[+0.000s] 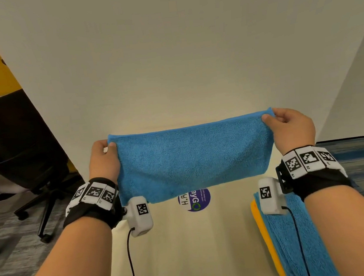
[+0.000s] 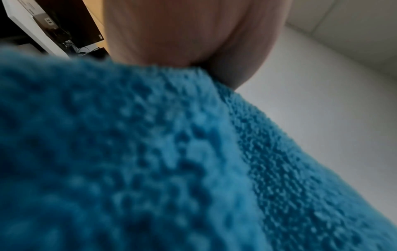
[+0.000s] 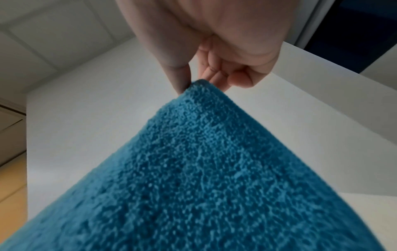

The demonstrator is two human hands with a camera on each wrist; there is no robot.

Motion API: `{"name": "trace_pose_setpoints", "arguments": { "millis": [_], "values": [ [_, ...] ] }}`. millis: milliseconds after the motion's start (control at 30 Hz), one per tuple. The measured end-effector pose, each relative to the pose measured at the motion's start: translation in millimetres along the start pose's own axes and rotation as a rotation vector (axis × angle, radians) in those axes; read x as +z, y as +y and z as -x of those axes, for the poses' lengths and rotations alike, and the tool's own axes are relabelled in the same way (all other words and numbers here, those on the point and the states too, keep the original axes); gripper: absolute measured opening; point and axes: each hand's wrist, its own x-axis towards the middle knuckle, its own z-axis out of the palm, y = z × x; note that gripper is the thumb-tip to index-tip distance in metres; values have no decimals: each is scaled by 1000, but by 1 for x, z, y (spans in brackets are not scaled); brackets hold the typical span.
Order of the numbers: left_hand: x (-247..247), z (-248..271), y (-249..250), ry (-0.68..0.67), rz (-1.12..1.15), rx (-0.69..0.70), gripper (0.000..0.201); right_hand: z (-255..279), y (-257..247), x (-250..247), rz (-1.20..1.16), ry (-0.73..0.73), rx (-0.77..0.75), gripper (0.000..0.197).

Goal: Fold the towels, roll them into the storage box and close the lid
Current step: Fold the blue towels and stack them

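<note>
Two hands were seen holding one blue towel (image 1: 192, 159) stretched between them above the table (image 1: 189, 250). The towel's upper left corner was pinched by the left hand (image 1: 104, 160), thumb on the near face and fingers behind the cloth. The upper right corner was pinched by the right hand (image 1: 291, 127) in the same way, and in the right wrist view the cloth (image 3: 204, 178) was seen caught between the thumb and the curled fingers (image 3: 217, 74) of that hand (image 3: 214, 42). In the left wrist view most of the picture was filled by the blurred weave of the towel (image 2: 150, 161), with the base of the left hand (image 2: 182, 34) above it; the fingertips could not be made out there.

The towel was hung as a wide band, doubled over, its upper edge nearly level and its lower edge lifted clear of the table. Just below that lower edge a round purple sticker (image 1: 195, 201) was shown on the table, partly covered by the cloth. To the right of the sticker, at the table's right edge, a stack of towels (image 1: 288, 239) was laid flat, blue on top with a yellow one showing along its left side. Well to the left of the sticker, off the table, a black office chair (image 1: 16, 143) was stood on grey carpet. Behind the held towel a white partition (image 1: 166, 48) was raised.
</note>
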Motion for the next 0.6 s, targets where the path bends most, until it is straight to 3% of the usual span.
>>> {"name": "trace_pose_setpoints", "arguments": {
  "millis": [267, 600],
  "values": [
    [12, 7, 10, -96, 6, -56, 16, 4, -4, 10, 38, -24, 57, 24],
    [53, 56, 39, -413, 107, 40, 18, 44, -35, 39, 15, -378, -25, 19]
  ]
}}
